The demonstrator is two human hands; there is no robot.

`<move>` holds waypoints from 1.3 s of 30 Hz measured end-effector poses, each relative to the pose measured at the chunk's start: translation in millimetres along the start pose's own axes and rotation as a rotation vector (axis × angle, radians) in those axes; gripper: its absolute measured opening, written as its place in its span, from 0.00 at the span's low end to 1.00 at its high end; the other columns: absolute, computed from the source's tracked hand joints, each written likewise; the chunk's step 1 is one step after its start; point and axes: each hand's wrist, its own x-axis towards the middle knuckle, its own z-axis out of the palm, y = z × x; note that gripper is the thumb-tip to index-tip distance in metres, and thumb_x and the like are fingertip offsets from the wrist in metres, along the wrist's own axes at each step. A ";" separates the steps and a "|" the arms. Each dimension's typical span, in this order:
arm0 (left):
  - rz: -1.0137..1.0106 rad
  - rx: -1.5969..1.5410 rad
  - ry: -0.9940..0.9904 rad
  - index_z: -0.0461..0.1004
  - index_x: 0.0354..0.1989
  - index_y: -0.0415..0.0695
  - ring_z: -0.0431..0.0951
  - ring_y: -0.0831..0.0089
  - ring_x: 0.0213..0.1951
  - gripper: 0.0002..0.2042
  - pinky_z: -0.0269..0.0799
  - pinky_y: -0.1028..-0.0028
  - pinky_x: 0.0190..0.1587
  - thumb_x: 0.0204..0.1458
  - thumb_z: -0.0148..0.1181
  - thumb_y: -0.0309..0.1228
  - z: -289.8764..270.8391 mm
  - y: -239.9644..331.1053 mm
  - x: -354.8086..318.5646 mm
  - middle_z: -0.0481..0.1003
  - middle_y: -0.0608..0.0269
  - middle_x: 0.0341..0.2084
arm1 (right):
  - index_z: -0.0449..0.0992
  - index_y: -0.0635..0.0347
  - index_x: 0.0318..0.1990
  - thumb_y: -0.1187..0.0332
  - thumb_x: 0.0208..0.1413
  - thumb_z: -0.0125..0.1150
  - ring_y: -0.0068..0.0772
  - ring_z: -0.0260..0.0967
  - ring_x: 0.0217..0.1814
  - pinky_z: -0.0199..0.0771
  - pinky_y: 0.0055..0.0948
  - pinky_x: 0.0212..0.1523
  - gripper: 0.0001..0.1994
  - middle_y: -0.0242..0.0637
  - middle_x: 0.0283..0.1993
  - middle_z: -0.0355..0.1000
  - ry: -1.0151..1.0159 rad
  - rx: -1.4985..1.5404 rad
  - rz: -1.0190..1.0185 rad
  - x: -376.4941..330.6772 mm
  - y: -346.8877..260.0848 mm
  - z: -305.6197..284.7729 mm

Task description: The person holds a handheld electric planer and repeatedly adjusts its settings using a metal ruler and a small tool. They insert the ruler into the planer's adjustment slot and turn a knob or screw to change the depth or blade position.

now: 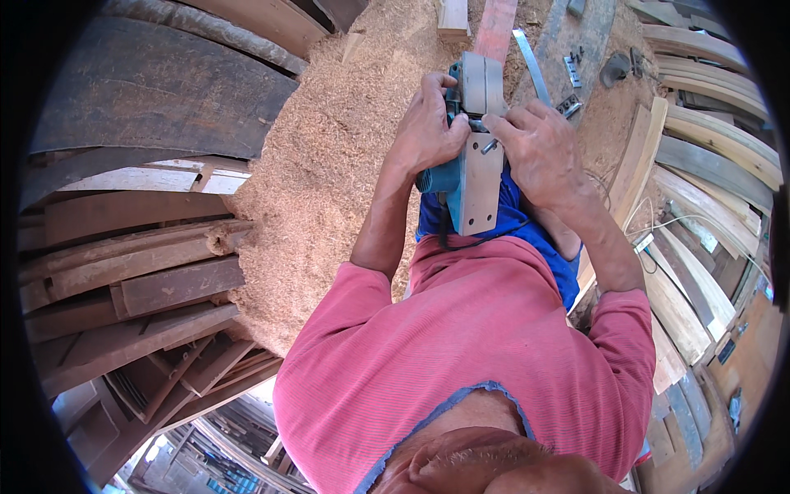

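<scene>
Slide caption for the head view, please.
Left hand holding a teal power planer, right hand at its middle, wood shavings nearby.

Left hand [428,130] and right hand [543,152] curl close together.

A person in a red shirt [485,321] holds a teal planer [484,185], metal sole facing up, with the left hand [434,125] clasping its side. The right hand [543,152] has its fingertips at the gap across the sole, beside a small rod [490,146]. Shavings [329,173] cover the ground; boards [156,86] are stacked left and right, and a metal strip [532,66] lies beyond the right hand.
</scene>
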 end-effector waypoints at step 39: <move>0.020 0.034 0.006 0.62 0.67 0.33 0.79 0.37 0.57 0.35 0.76 0.49 0.63 0.51 0.63 0.36 3.1 11.9 -2.9 0.76 0.31 0.54 | 0.84 0.65 0.53 0.67 0.69 0.64 0.54 0.82 0.42 0.81 0.50 0.47 0.13 0.47 0.42 0.84 -0.150 0.157 0.215 -4.5 1.2 -2.1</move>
